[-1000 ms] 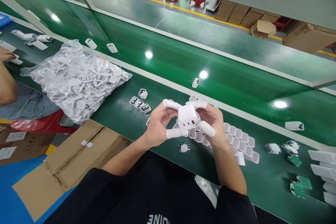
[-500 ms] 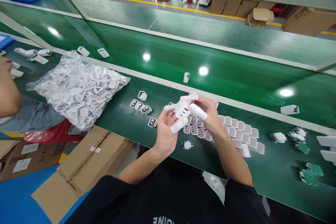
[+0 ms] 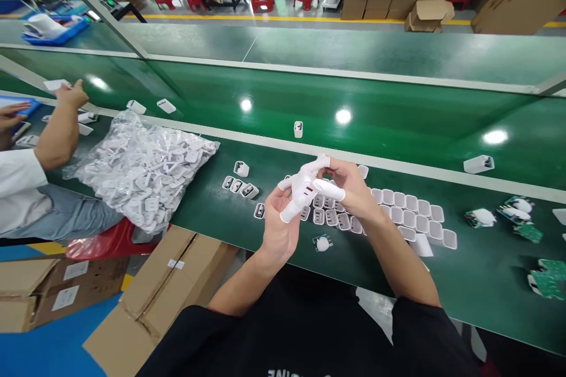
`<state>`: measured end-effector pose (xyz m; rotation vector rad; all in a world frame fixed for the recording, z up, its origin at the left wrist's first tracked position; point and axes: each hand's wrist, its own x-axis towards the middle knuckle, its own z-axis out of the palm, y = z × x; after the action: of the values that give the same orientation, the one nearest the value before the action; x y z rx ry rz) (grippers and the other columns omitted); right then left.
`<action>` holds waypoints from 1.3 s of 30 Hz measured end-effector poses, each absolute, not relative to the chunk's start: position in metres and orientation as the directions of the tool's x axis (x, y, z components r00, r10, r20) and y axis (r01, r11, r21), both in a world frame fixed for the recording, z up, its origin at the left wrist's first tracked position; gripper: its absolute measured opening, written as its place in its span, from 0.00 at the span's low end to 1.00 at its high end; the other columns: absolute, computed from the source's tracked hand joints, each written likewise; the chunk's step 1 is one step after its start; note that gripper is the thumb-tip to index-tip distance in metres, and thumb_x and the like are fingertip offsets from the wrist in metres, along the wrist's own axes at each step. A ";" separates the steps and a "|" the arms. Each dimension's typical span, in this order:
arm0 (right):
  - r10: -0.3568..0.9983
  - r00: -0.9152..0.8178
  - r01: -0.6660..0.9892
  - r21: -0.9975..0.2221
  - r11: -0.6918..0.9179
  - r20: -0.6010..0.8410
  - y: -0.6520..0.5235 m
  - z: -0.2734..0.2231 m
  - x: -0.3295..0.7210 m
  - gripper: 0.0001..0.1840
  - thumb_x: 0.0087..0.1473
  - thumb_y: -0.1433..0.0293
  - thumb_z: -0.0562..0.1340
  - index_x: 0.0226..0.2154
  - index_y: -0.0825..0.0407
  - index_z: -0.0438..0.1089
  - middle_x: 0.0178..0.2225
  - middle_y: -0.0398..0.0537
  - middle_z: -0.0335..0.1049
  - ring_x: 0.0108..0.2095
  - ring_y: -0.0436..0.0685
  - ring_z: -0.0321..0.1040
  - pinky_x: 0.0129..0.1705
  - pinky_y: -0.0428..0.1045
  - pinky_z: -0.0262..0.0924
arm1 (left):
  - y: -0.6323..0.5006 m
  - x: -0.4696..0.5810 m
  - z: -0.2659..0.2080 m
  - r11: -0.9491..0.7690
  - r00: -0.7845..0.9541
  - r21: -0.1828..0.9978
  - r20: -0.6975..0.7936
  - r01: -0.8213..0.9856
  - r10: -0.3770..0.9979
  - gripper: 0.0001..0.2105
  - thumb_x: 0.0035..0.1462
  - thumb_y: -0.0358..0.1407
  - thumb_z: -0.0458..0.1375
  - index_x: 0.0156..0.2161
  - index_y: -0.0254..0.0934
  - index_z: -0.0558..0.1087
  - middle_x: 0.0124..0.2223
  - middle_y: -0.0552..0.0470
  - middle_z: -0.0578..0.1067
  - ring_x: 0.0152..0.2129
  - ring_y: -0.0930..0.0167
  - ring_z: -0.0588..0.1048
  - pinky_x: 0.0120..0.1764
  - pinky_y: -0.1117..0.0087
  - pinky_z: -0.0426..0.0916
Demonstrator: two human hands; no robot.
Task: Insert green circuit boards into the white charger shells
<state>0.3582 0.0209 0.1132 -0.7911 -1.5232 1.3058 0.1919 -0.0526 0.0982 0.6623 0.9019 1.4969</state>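
Note:
Between both hands, above the bench, is a white charger housing [image 3: 303, 189] with a red port and dark slots on its end face. My left hand [image 3: 282, 215], with white finger covers, grips it from the left and below. My right hand [image 3: 342, 185], its fingertips covered too, closes on it from the right and top. Under and beside the hands stand rows of white open-topped housings [image 3: 410, 203]. A green circuit board with a white part [image 3: 322, 242] lies just in front of them. To the left are several housings with parts inside [image 3: 241, 187].
A clear bag of white plastic pieces [image 3: 154, 159] lies on the green bench [image 3: 207, 212]. Circuit boards [image 3: 548, 278] sit at the right. A co-worker's arm [image 3: 64, 123] reaches in at the left. Cardboard boxes [image 3: 168, 288] and a red stool [image 3: 110, 241] stand below.
My head view has tilted up slightly. The housing stays between both hands, its port face now more covered by fingers. The co-worker's arm has reached toward the ledge with a white piece.

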 end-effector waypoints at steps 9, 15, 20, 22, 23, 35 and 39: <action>0.889 -0.383 -0.104 -0.968 0.229 0.251 0.018 0.116 0.358 0.23 0.59 0.50 0.76 0.31 0.50 0.75 0.31 0.40 0.69 0.34 0.53 0.65 0.40 0.51 0.63 | -0.054 0.194 0.096 -0.043 -0.202 0.842 -0.079 -0.537 0.976 0.29 0.46 0.54 0.83 0.49 0.43 0.84 0.49 0.50 0.85 0.47 0.65 0.84 0.53 0.65 0.81; 0.873 -0.398 -0.116 -0.959 0.257 0.282 0.014 0.116 0.360 0.15 0.61 0.55 0.77 0.43 0.46 0.82 0.34 0.40 0.68 0.37 0.54 0.65 0.44 0.53 0.62 | -0.057 0.196 0.100 -0.008 -0.167 0.801 -0.115 -0.599 0.979 0.32 0.40 0.52 0.86 0.48 0.41 0.84 0.48 0.50 0.85 0.47 0.66 0.84 0.55 0.67 0.79; 0.884 -0.379 -0.042 -0.960 0.278 0.273 0.009 0.123 0.363 0.14 0.58 0.55 0.79 0.39 0.46 0.82 0.33 0.42 0.67 0.38 0.56 0.64 0.45 0.55 0.60 | -0.061 0.199 0.113 0.040 -0.140 0.768 -0.168 -0.639 0.976 0.37 0.38 0.53 0.87 0.53 0.41 0.84 0.52 0.46 0.85 0.49 0.61 0.84 0.56 0.64 0.79; 0.885 -0.376 -0.025 -0.958 0.286 0.274 0.009 0.126 0.364 0.15 0.58 0.54 0.78 0.39 0.45 0.82 0.33 0.42 0.66 0.37 0.56 0.63 0.44 0.55 0.59 | -0.061 0.200 0.115 0.056 -0.136 0.762 -0.187 -0.646 0.973 0.36 0.37 0.53 0.87 0.50 0.41 0.85 0.49 0.47 0.86 0.47 0.62 0.84 0.53 0.65 0.79; 0.887 -0.374 -0.025 -0.959 0.282 0.270 0.010 0.126 0.364 0.15 0.58 0.53 0.78 0.40 0.45 0.83 0.32 0.42 0.66 0.37 0.56 0.63 0.44 0.55 0.58 | -0.061 0.201 0.116 0.065 -0.135 0.761 -0.197 -0.646 0.971 0.35 0.37 0.53 0.87 0.48 0.40 0.85 0.48 0.47 0.86 0.46 0.63 0.84 0.51 0.66 0.79; 0.919 -0.363 -0.115 -0.986 0.122 0.156 0.019 0.122 0.362 0.22 0.55 0.48 0.79 0.39 0.48 0.85 0.34 0.44 0.75 0.35 0.55 0.67 0.41 0.53 0.63 | -0.063 0.208 0.124 0.107 -0.074 0.737 -0.208 -0.667 0.975 0.22 0.51 0.48 0.83 0.49 0.44 0.87 0.55 0.48 0.87 0.57 0.60 0.84 0.65 0.60 0.78; 0.904 -0.413 -0.113 -0.991 0.074 0.115 0.023 0.122 0.367 0.22 0.58 0.47 0.77 0.39 0.48 0.86 0.35 0.46 0.78 0.35 0.56 0.70 0.43 0.54 0.67 | -0.065 0.208 0.125 0.134 -0.031 0.737 -0.206 -0.662 0.978 0.22 0.52 0.49 0.82 0.49 0.45 0.87 0.54 0.48 0.87 0.56 0.58 0.85 0.69 0.53 0.77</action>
<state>0.3667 0.0232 0.1219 -0.8294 -1.4855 1.4828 0.2083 -0.0651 0.1246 0.4947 0.8170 1.4039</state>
